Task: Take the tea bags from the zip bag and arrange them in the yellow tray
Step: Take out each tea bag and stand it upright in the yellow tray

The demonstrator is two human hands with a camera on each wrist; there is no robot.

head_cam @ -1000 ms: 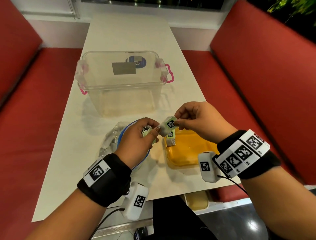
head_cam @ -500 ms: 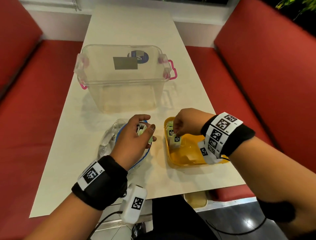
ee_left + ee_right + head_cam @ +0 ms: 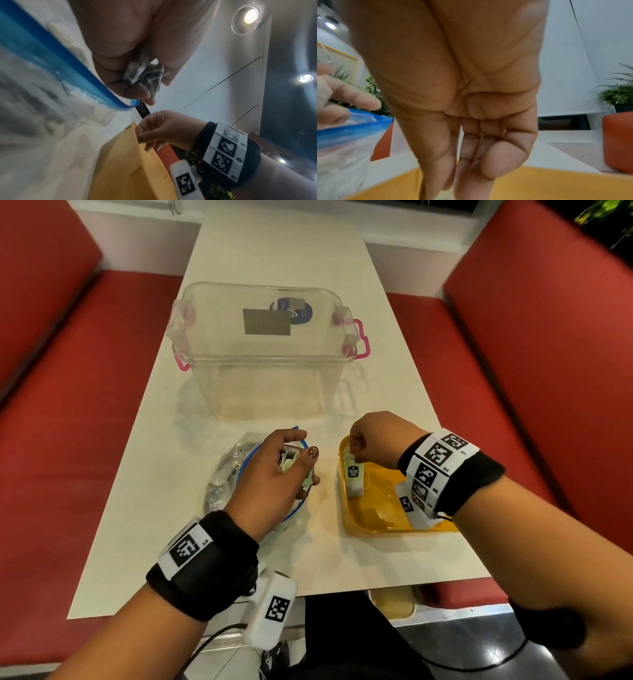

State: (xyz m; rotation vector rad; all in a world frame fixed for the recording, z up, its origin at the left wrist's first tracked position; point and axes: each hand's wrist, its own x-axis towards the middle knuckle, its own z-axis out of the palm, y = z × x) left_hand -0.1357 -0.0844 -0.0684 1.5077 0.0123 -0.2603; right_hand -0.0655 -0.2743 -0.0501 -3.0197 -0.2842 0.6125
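Note:
The clear zip bag (image 3: 229, 474) with a blue zip rim (image 3: 60, 60) lies on the white table left of the yellow tray (image 3: 387, 529). My left hand (image 3: 296, 455) is over the bag's mouth and grips a bunch of tea bags (image 3: 145, 73) in its curled fingers. My right hand (image 3: 356, 451) is at the tray's far left corner, fingers pointing down. It pinches the top of a tea bag (image 3: 352, 477) with a dark label, which stands upright in the tray. More tea bags stand behind it, mostly hidden by the hand.
A clear plastic box (image 3: 260, 392) with pink handles stands just behind both hands. Red benches (image 3: 68, 422) run along both sides of the table (image 3: 164, 525). The tray's near right corner reaches the table's right edge.
My right hand carried a tea bag from mid-air between the hands down into the tray's far left corner. The left hand stayed over the zip bag with its bunch.

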